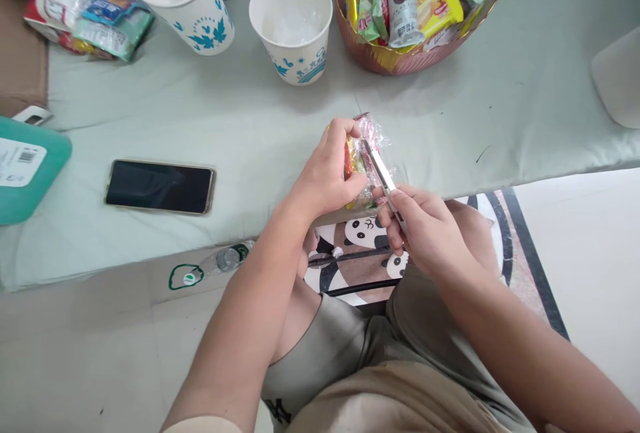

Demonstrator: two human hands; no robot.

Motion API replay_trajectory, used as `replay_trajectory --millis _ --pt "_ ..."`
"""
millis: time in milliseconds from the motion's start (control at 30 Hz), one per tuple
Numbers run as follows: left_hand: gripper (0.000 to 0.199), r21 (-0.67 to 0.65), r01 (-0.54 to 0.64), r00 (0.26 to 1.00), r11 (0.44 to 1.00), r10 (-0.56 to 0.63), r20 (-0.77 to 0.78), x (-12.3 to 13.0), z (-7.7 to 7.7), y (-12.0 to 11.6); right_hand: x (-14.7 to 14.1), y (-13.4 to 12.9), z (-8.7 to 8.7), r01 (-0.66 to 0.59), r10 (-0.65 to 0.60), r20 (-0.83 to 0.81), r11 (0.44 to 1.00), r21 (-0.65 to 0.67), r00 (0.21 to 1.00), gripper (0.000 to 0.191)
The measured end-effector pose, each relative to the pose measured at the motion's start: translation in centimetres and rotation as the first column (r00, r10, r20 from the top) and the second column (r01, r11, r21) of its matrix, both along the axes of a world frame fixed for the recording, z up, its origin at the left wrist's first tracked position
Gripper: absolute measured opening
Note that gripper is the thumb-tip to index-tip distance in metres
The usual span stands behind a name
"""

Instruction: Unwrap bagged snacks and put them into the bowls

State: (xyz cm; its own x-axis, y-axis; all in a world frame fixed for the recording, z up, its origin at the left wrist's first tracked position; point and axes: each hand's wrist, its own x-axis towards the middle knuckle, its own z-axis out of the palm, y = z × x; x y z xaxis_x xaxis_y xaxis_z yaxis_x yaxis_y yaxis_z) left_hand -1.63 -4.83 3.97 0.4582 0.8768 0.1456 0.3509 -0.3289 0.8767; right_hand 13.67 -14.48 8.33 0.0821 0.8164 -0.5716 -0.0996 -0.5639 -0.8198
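Near the table's front edge lies a clear plastic packet (356, 156) with red, yellow and green contents. My left hand (330, 169) is curled around its left side, thumb and fingers gripping it. In my right hand (425, 223) is a slim silver and white utility knife (383, 173), held between thumb and fingers. The knife points up and left, its tip over the packet. Part of the packet is hidden behind my left hand and the knife.
Two paper cups (215, 33) (300, 63) and a pink bowl (380, 63) of wrapped snacks stand at the back. A phone (160, 186) lies left, near a green container (30, 173). More snack packets (110, 23) are back left; a white object (620, 79) is far right.
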Motion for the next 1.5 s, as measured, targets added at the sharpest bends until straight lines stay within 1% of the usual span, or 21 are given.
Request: replay_trajectory --millis 133,233,367,533,733,967,1100,1167,1200,1233,1267,1300,1333,1367,1400,1433,1500 --pt "0.054 0.009 -0.017 1.0 1.0 0.017 -0.003 -0.1 -0.3 0.0 0.1 -0.9 0.0 -0.013 0.014 0.042 1.0 -0.017 0.999 0.032" --pt "0.056 0.012 -0.021 1.0 1.0 0.021 0.0 -0.2 -0.5 0.1 0.1 -1.9 -0.6 -0.018 0.019 0.048 1.0 -0.019 0.999 0.036" --pt "0.057 0.02 -0.018 1.0 1.0 0.018 -0.006 -0.3 -0.7 0.3 0.1 -3.2 -1.4 -0.054 0.056 0.066 0.998 -0.036 0.996 0.039" --pt "0.056 0.02 -0.003 1.0 1.0 0.004 -0.02 -0.3 -0.5 0.3 0.1 -4.5 -2.0 -0.083 0.085 0.109 0.996 -0.027 0.99 0.044" --pt "0.056 -0.014 -0.03 0.999 0.999 0.03 -0.016 -0.2 -0.4 0.3 0.9 -6.0 -3.1 -0.156 0.158 0.167 0.987 -0.025 0.973 0.039" --pt "0.055 0.068 -0.018 0.999 0.998 0.02 -0.026 -0.2 -1.0 0.4 1.7 -7.9 -4.4 -0.257 0.26 0.266 0.965 -0.048 0.928 0.035" --pt "0.054 0.1 -0.007 1.0 0.995 0.008 -0.004 -0.2 -1.2 0.5 2.7 -9.4 -4.7 -0.326 0.317 0.27 0.945 -0.01 0.909 0.035" --pt "0.052 0.091 -0.02 1.0 0.996 0.018 0.026 -0.3 -1.2 0.6 3.9 -9.7 -4.5 -0.371 0.335 0.313 0.927 0.06 0.888 0.034" --pt "0.05 0.082 -0.028 0.999 0.996 0.025 0.047 -0.3 -1.1 0.7 4.7 -9.5 -4.2 -0.393 0.321 0.386 0.911 0.122 0.865 0.032" --pt "0.046 0.071 -0.037 0.997 0.997 0.032 0.07 -0.4 -1.1 0.8 5.6 -8.9 -4.0 -0.412 0.278 0.49 0.891 0.188 0.826 0.028" --pt "0.042 0.062 -0.048 0.994 0.997 0.042 0.097 -0.5 -1.0 0.9 6.5 -8.0 -3.7 -0.431 0.193 0.618 0.863 0.263 0.762 0.024" --pt "0.037 0.054 -0.062 0.991 0.997 0.055 0.125 -0.6 -0.9 1.1 7.5 -6.8 -3.4 -0.455 0.073 0.741 0.828 0.328 0.668 0.021" --pt "0.032 0.047 -0.08 0.986 0.996 0.072 0.152 -0.6 -0.8 1.2 8.5 -5.3 -3.1 -0.454 -0.043 0.83 0.821 0.347 0.556 0.019" --pt "0.027 0.04 -0.1 0.98 0.994 0.091 0.176 -0.7 -0.8 1.4 9.5 -3.6 -3.0 -0.449 -0.124 0.885 0.825 0.343 0.448 0.019" --pt "0.023 0.031 -0.121 0.974 0.992 0.113 0.195 -0.8 -0.7 1.5 10.5 -1.8 -3.0 -0.458 -0.153 0.917 0.829 0.321 0.368 0.021" --pt "0.02 0.02 -0.142 0.969 0.99 0.135 0.207 -0.9 -0.6 1.7 11.6 0.0 -3.1 -0.471 -0.16 0.937 0.831 0.297 0.31 0.023" --pt "0.016 -0.009 -0.172 0.962 0.985 0.17 0.212 -1.0 -0.5 1.8 13.6 3.1 -3.8 -0.49 -0.152 0.96 0.834 0.252 0.235 0.024"
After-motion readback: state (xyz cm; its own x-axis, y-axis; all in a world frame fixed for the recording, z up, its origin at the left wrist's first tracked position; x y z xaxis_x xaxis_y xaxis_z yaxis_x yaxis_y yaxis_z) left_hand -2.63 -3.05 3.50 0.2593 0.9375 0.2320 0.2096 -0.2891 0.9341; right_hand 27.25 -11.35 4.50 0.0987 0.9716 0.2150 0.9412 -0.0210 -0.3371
